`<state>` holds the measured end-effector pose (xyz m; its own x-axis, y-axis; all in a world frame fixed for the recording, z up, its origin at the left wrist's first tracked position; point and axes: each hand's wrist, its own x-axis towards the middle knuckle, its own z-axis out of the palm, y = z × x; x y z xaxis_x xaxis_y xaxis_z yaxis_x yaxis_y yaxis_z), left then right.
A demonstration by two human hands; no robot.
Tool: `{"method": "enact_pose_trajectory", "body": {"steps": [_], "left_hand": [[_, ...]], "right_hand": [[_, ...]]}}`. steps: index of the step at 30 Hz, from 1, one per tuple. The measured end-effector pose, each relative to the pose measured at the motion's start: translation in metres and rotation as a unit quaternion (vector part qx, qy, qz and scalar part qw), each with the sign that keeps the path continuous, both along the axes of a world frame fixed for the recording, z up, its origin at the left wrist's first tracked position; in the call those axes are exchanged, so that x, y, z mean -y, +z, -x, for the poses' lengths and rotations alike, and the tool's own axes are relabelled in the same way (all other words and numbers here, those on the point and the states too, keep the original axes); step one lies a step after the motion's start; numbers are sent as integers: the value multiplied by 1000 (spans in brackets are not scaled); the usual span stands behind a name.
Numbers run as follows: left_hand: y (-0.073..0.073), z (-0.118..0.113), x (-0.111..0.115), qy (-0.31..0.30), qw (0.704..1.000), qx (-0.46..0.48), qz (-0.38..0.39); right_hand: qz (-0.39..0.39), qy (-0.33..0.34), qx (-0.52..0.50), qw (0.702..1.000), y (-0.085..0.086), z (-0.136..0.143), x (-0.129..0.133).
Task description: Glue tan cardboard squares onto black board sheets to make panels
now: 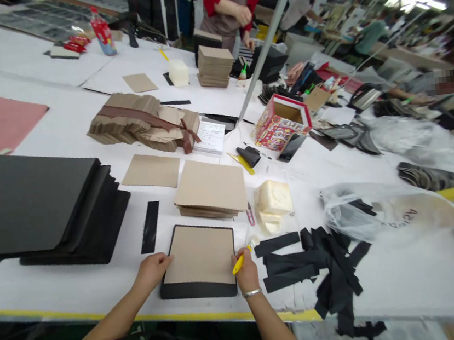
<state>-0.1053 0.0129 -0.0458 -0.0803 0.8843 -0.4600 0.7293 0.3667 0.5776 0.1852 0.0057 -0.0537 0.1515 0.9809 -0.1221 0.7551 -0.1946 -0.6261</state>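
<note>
A tan board (204, 253) lies on a black panel (198, 290) near the table's front edge. My left hand (153, 270) is closed at the board's left edge, thumb and fingertips together there. At the right edge, my right hand (246, 271) is closed round a yellow-handled brush (238, 264), its bristles pointing up and away. Behind the board stands a stack of tan boards (211, 185). A black strip (150, 227) lies to the left, and a cream container (273, 200) stands to the right beside pink snips (250, 214).
Large black sheets (32, 199) are piled on the left. Black strips (329, 262) and a plastic bag (384, 208) lie on the right. Farther back are tied tan pieces (134, 121), a red box (277, 128), a slanting pole (267, 43) and a person in red (231, 4).
</note>
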Motion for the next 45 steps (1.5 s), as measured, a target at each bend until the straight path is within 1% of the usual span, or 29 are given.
{"method": "enact_pose_trajectory", "body": {"steps": [5, 13, 16, 21, 23, 25, 30, 33, 35, 37, 38, 39, 40, 41, 42, 43, 45], "left_hand": [[-2, 1, -4, -35, 999, -17, 27], [-3, 0, -7, -50, 997, -32, 39], [-4, 0, -10, -55, 996, -50, 45], [2, -1, -17, -90, 991, -93, 39], [4, 0, -19, -96, 989, -104, 42], [5, 2, -21, -100, 987, -113, 51], [6, 11, -28, -133, 979, -133, 74], [13, 15, -33, -151, 972, -158, 82], [20, 11, -34, -157, 969, -180, 66], [26, 3, -31, -168, 967, -192, 24], [27, -3, -27, -194, 963, -187, -13], [26, -10, -22, -235, 954, -176, -59], [23, -16, -17, -284, 939, -162, -106], [18, -22, -12, -336, 918, -150, -150], [13, -28, -6, -369, 900, -146, -180], [7, -33, -2, -383, 889, -151, -198], [-2, -41, 5, -361, 892, -173, -211]], "right_hand": [[16, -13, 18, 1000, 1, 2, -1], [45, -16, 74, 996, 6, 5, -5], [58, -5, 92, 994, 8, 7, -8], [84, 16, 115, 990, 7, 8, -12], [89, 28, 124, 988, 6, 8, -14], [93, 41, 136, 986, 6, 10, -15], [107, 61, 179, 976, 8, 11, -16], [90, 74, 213, 970, 10, 9, -15], [40, 88, 242, 965, 8, 8, -13], [-32, 128, 252, 959, 3, 8, -8], [-64, 158, 245, 954, -1, 9, -5], [-91, 189, 232, 950, -6, 11, -2], [-114, 217, 215, 945, -11, 13, 2], [-130, 234, 200, 943, -17, 14, 5], [-139, 242, 189, 942, -21, 16, 7], [-141, 241, 182, 943, -25, 17, 8], [-136, 236, 176, 946, -28, 17, 9]]}}
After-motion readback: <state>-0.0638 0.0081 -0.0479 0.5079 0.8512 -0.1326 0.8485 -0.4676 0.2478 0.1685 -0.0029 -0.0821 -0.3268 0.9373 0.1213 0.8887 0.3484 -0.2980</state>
